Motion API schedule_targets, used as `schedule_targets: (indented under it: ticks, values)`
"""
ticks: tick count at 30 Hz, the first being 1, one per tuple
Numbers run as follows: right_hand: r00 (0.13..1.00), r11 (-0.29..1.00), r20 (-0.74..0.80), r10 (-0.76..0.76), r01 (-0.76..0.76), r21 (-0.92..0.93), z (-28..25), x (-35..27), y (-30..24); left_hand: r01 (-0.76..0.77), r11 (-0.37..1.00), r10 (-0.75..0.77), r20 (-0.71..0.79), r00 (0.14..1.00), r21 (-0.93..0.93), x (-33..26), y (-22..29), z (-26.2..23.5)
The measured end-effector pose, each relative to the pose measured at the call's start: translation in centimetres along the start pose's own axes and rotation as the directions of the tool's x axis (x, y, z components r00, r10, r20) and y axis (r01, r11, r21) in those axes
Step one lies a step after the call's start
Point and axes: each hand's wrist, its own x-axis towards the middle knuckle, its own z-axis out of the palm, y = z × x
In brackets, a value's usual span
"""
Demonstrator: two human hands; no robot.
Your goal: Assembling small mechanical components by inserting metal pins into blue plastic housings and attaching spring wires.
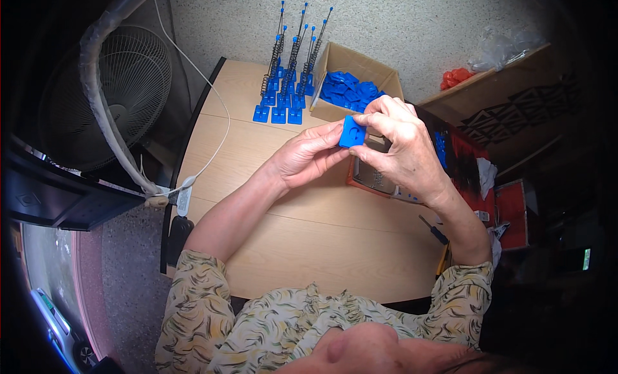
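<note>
A person's head [367, 355] is closest, then a swirly shirt [267, 332], and a small blue piece [352, 132] is up in both hands.
The left hand [309, 156] and the right hand [402, 137] each have a grip pinched on the small blue piece, over the surface [290, 245], nearer its far edge than its near edge. Black springs [293, 55] on blue feet stand in rows by the far edge. Just right of them, a cardboard box [364, 60] with blue parts [347, 91] inside sits at the far right corner. A screwdriver [434, 229] lies near the right edge. A white tag [184, 201] hangs by the left edge; any words on it are too small to read. Past the right edge, a brown carton [450, 107] has black triangle shapes [523, 115] printed on it.
</note>
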Motion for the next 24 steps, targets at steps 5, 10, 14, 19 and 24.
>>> schedule_targets:
  ticks: [5,10,14,19,24]
  values:
    - [1.000,1.000,-0.007,-0.012,0.012,-0.011,0.19,0.00,0.14,-0.010,1.000,0.010,-0.010,1.000,0.015,0.10,-0.20,-0.05]
    - [1.000,1.000,-0.015,0.000,0.000,0.012,0.18,0.09,0.26,0.000,1.000,0.000,-0.014,1.000,0.012,0.05,-0.13,0.14]
    - [1.000,1.000,-0.019,0.008,-0.008,0.026,0.29,0.00,0.38,0.004,1.000,-0.003,-0.037,0.999,0.008,0.11,-0.31,0.02]
    - [0.999,0.998,-0.019,0.029,-0.028,0.053,0.17,0.19,0.22,0.000,1.000,0.000,-0.050,0.999,0.005,0.11,-0.17,0.16]
    - [1.000,0.998,-0.019,0.025,-0.024,0.052,0.17,0.20,0.21,-0.004,1.000,0.005,-0.053,0.999,0.008,0.14,-0.05,0.45]
